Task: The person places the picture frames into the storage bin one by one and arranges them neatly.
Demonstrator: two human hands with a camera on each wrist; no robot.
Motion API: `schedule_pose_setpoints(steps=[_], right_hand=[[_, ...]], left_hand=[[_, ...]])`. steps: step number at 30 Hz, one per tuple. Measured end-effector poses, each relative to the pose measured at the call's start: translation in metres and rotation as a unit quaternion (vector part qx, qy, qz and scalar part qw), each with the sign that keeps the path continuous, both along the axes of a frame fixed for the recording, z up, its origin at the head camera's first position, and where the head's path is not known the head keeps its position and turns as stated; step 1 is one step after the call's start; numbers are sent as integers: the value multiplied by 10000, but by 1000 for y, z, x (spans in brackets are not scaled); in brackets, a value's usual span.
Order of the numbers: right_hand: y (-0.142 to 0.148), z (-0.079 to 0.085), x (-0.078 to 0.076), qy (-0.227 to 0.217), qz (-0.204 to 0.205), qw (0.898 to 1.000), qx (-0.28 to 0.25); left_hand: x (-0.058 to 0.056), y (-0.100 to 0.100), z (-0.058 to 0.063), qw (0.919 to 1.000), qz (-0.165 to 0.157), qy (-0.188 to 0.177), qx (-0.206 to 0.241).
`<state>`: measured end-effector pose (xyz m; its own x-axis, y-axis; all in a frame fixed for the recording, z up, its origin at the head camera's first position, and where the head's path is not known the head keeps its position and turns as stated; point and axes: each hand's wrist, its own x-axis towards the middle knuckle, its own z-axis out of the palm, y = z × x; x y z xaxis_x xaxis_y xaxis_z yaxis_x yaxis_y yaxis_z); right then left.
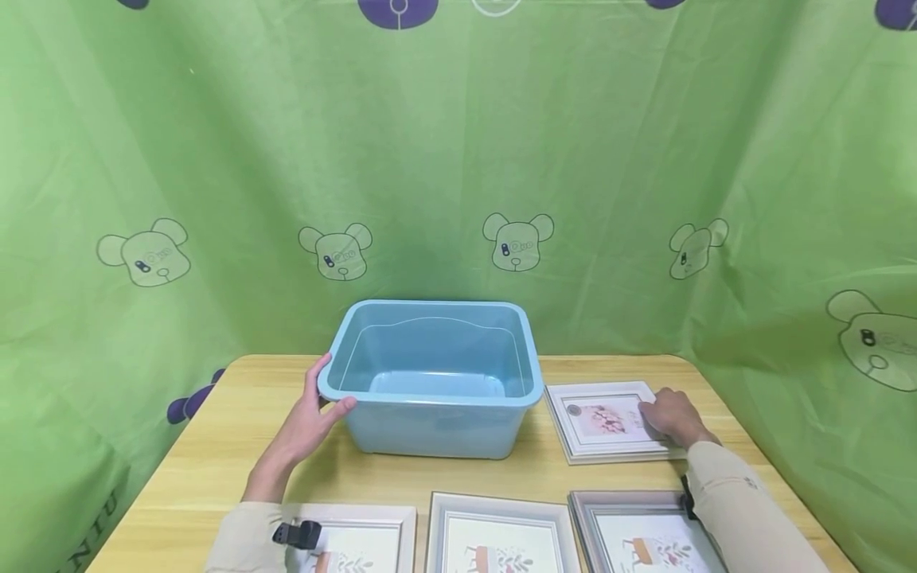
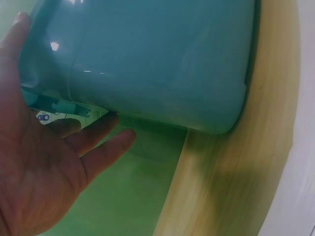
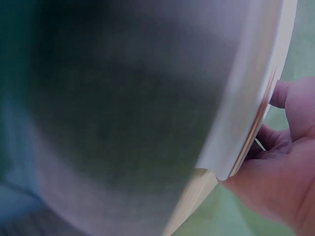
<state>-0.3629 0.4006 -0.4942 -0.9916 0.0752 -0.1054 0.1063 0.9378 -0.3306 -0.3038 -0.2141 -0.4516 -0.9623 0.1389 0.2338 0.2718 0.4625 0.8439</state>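
A light blue plastic bin (image 1: pixel 430 430) stands upright on the wooden table. At its left front corner, my left hand (image 1: pixel 304 426) touches the rim, thumb along the front and fingers at the left side. In the left wrist view, several fingers (image 2: pixel 106 150) of this hand reach out fairly straight beside the bin's wall (image 2: pixel 162 64). My right hand (image 1: pixel 673 418) grips the right edge of a white picture frame (image 1: pixel 562 422) with a pink flower print, right of the bin. The right wrist view has the thumb by the frame's pale edge (image 3: pixel 246 108); other fingertips are hidden.
Along the near side lie three more picture frames: a left one (image 1: pixel 406 541), a middle one (image 1: pixel 438 533) and a greyish right one (image 1: pixel 583 525), partly under my right sleeve. A green curtain (image 1: pixel 430 159) with bear heads hangs behind the table (image 1: pixel 215 454).
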Motion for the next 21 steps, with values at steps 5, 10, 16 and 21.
schedule_pose_setpoints(steps=[5,10,16,21], right_hand=[[1,-2,-1,120,14,9999,68],[0,-2,0,249,-8,9995,189],[-4,4,0,147,-219,9995,196],[-7,8,-1,217,-263,9994,93]], left_hand=[[0,0,-1,10000,6,19,-9],[0,0,-2,10000,-5,51,-7],[1,1,0,10000,40,53,7],[1,2,1,10000,36,57,4]])
